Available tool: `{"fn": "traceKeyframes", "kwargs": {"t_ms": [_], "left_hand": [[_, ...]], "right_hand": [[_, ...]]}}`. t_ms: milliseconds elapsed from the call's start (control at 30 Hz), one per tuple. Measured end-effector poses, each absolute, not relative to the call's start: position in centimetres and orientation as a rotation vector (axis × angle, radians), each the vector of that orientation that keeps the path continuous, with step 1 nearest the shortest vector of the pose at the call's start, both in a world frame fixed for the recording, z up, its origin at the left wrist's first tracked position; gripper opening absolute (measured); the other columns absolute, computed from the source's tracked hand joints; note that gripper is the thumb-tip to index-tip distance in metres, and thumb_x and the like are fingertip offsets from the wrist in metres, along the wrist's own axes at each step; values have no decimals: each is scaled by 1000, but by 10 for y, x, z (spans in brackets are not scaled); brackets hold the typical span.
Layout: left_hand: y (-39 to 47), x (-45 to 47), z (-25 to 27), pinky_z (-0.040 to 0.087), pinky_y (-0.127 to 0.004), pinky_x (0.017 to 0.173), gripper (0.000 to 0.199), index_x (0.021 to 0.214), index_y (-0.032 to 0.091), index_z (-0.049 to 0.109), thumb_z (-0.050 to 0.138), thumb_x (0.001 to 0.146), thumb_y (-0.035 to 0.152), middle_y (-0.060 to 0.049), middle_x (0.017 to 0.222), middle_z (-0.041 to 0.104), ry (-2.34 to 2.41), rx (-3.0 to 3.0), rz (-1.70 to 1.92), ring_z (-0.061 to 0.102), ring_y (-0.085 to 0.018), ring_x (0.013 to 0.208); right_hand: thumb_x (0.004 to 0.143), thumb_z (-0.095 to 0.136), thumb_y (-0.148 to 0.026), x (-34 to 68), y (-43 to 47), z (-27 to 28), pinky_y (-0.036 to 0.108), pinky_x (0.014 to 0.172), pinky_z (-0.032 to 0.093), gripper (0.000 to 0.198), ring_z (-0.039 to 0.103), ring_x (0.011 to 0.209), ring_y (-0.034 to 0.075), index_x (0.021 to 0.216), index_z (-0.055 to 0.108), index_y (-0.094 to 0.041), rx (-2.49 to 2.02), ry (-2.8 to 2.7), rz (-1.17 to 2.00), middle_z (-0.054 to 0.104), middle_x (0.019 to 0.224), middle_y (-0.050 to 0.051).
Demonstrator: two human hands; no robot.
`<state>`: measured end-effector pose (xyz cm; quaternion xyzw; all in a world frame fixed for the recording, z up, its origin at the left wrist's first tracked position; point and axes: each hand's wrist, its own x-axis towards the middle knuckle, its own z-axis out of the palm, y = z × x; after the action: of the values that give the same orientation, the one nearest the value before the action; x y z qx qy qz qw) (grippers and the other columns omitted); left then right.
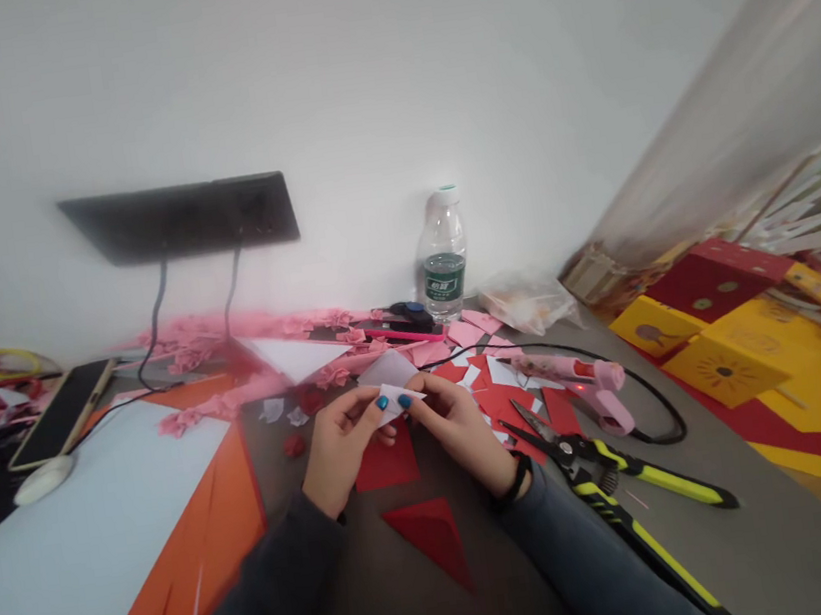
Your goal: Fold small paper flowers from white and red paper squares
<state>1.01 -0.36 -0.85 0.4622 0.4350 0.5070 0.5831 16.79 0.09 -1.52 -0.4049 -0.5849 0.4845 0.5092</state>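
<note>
A small piece of white paper (394, 400) is pinched between both my hands, just above the table. My left hand (342, 443) grips its left side, with the thumb on top and the fingers curled beneath. My right hand (464, 427) closes on the right side the same way, thumb close to the other thumb. Folds in the paper are partly hidden by the fingers. Below the hands lies a red paper square (386, 464). Nearer to me is a red paper triangle (437, 536), lying flat.
Open green-black shears (588, 455) lie right of my right arm, by a pink glue gun (595, 389) and paper scraps (498, 399). A water bottle (443, 258) stands against the wall. White and orange sheets (107, 529), a phone (65, 413) and a mouse (44, 480) are left; yellow boxes (727, 357) right.
</note>
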Motion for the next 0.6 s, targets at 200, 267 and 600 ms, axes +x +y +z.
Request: {"fn": "traceKeyframes", "kwargs": {"t_ms": [200,267,600], "left_hand": [[-3,8,-10,56,-18,55,19,89,15,75,73,77,29,-1,71,71,1040,1135,1217,65,-10,56],[-3,8,-9,56,-18,54,18,87,14,76,73,76,28,-1,71,71,1035,1150,1217,64,-9,55],[-5,12,-10,58,-19,59,24,90,14,72,74,76,33,-3,72,73,1000,1038,1177,68,-11,60]], "right_hand": [[87,59,-46,168,0,-13,25,58,37,29,44,61,13,77,56,-19,-957,-1449,1176,49,67,-3],[88,57,-46,168,0,-12,26,59,36,30,44,62,13,74,56,-19,-955,-1488,1167,49,67,-2],[88,58,-46,168,0,-12,27,62,36,34,43,65,14,69,52,-19,-926,-1504,1184,48,68,-2]]}}
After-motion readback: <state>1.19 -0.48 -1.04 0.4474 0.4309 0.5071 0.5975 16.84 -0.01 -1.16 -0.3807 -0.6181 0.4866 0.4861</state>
